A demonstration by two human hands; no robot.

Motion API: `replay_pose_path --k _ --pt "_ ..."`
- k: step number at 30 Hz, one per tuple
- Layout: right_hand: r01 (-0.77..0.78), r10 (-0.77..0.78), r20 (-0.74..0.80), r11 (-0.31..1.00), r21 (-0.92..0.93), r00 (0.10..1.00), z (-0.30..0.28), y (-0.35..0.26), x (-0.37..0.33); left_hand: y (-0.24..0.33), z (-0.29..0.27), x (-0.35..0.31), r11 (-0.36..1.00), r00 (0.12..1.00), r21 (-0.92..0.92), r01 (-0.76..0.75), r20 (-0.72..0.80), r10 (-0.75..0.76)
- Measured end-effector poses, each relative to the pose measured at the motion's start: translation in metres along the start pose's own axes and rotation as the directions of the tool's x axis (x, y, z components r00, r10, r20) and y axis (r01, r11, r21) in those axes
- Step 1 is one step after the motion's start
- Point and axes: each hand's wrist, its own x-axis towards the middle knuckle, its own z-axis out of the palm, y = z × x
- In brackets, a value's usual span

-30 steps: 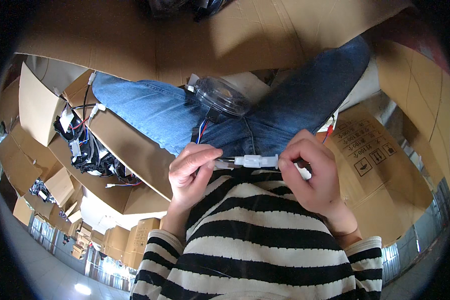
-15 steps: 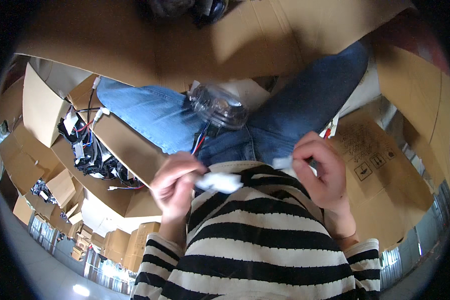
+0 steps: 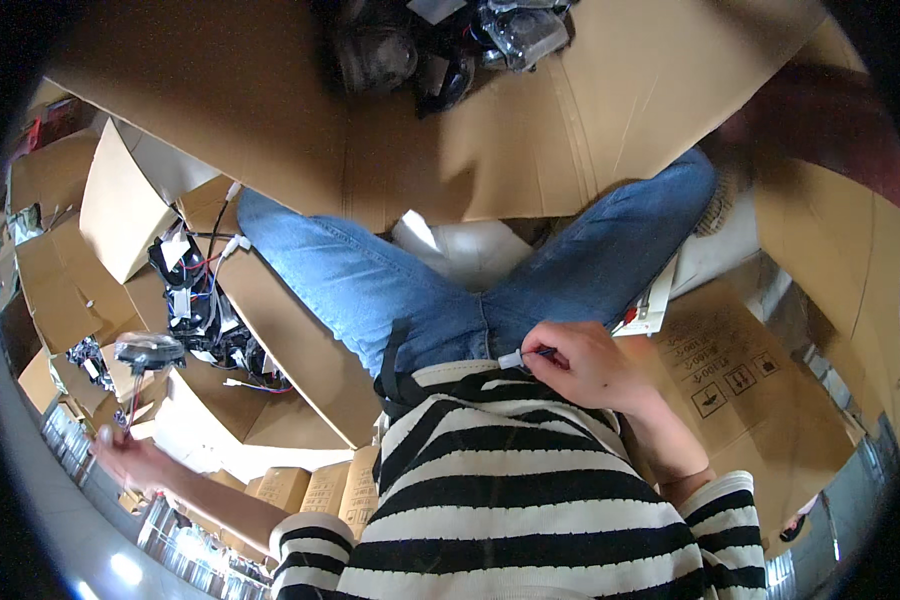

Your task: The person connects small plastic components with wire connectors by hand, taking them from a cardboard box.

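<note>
- Since before, my left hand has swung far out left, fingers pinched on wires from which a clear lamp hangs.
- Open brown boxes hold wired parts; cardboard covers the floor.
- Right hand at my waist, clamped on a white connector.
- Printed carton beside it.

The left arm is being held stretched far out to the person's left, forearm bare, with the left hand closed at the picture's lower-left edge. The right arm is being kept bent close against the body, the striped sleeve pushed back, with the right hand curled and its fingertips pinched together.
</note>
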Motion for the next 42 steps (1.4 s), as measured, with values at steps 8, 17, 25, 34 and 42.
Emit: replay_pose_path --k 8,17,25,34,42 --pt "-0.045 0.045 0.03 0.999 0.001 0.999 -0.018 0.011 0.006 0.072 0.111 -0.076 0.511 0.748 -0.547 0.663 0.5 -0.435" --pt "-0.114 0.135 -0.144 0.983 0.147 0.98 -0.009 0.021 0.031 0.412 0.023 0.004 0.118 0.569 -0.746 0.655 0.591 0.572" --pt "-0.323 0.348 -0.091 0.921 0.218 0.933 -0.019 0.008 0.045 0.645 0.109 0.063 0.486 0.453 -0.857 0.169 0.506 0.734" --pt "-0.284 0.328 -0.122 0.916 0.282 0.937 -0.029 0.012 0.061 0.656 0.112 0.075 0.619 0.299 -0.767 -0.17 0.558 0.774" --pt "-0.168 0.224 -0.199 0.95 0.264 0.954 -0.024 0.01 0.057 0.492 0.078 0.026 0.244 0.828 -0.969 -0.026 0.116 0.548"
